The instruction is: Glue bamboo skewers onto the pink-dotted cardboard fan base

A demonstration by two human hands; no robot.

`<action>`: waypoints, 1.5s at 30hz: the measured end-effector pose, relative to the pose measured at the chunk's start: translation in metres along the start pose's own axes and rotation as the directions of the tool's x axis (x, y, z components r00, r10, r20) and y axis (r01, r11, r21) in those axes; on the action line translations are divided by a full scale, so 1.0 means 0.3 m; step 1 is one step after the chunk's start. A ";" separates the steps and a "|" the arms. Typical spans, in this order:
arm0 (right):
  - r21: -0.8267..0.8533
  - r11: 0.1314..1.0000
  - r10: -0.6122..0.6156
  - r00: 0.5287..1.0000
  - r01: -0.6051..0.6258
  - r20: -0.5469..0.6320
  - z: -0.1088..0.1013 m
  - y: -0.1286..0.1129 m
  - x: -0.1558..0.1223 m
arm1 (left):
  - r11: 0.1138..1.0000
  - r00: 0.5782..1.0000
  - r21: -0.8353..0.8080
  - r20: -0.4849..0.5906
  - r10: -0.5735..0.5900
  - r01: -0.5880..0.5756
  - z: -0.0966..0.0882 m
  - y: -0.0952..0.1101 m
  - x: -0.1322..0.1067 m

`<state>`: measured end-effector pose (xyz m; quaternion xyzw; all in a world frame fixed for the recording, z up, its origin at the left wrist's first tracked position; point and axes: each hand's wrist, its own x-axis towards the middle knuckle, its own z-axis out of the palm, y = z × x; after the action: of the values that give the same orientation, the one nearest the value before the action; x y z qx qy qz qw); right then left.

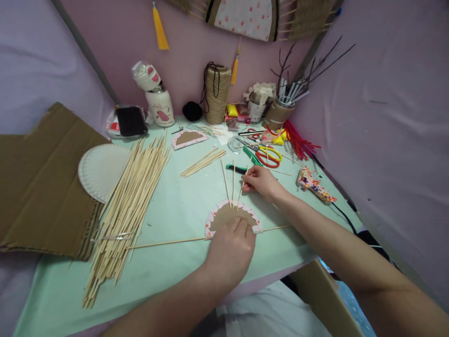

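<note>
A cardboard half-disc [224, 215] with a folded pink-and-white paper border lies on the table, rounded side away from me. My left hand [232, 248], fingers bent and close together, holds it down near the straight edge. Along that edge runs a long thin bamboo stick [168, 243], sticking out on both sides; its middle is hidden by the hand. Two skewers [226, 182] fan out from the upper part of the half-disc. Beside them, my right hand [261, 182] pinches a third skewer [241, 193], whose lower end meets the cardboard.
A big bundle of bamboo skewers [129, 210], a paper plate [91, 173] and cardboard sheets [42, 187] are at left. Behind lie loose skewers [203, 162] and another half-disc [189, 137]. Green-handled pliers [252, 157], scissors [270, 157] and a glue gun [314, 185] lie right.
</note>
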<state>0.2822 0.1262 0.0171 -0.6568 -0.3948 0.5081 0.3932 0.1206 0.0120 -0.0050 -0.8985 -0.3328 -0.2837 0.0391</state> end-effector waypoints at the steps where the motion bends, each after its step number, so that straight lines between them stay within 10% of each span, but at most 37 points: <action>1: 0.000 1.000 -0.001 1.000 0.001 0.000 0.002 0.002 0.002 | 1.000 1.000 0.003 0.008 0.000 0.000 -0.001 0.000 0.001; 45: 0.026 0.995 0.093 0.980 -0.099 0.178 -0.001 0.001 -0.037 | 1.000 0.997 0.006 0.075 0.015 -0.015 -0.017 -0.006 0.014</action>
<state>0.2807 0.1160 0.0209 -0.6204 -0.3870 0.5895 0.3432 0.1196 0.0144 0.0012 -0.9108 -0.3282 -0.2486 0.0318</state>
